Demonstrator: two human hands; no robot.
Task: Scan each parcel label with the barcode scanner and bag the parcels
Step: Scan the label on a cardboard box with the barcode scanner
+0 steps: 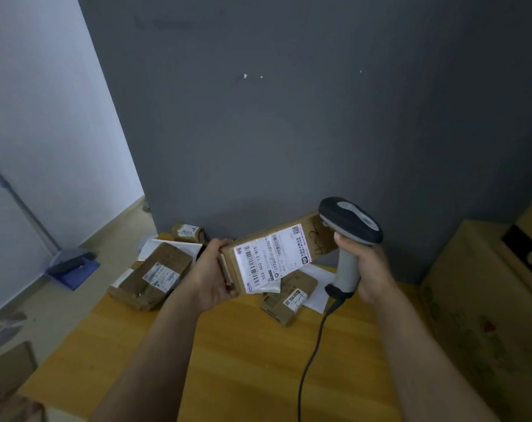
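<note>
Left hand [211, 277] grips the box [276, 254] by its near end, up off the tabletop [234, 354] w/ the label [270, 258] facing the camera. Right hand [366, 269] is wrapped round the scanner [348, 236] handle — head sits just right of the box, cable trailing down. Three more boxes lie at the tabletop's far edge — one straight under the held box.

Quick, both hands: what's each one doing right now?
Left hand: closed, gripping the end of the labelled cardboard parcel, held above the table.
Right hand: closed, gripping the handle of the barcode scanner.
</note>
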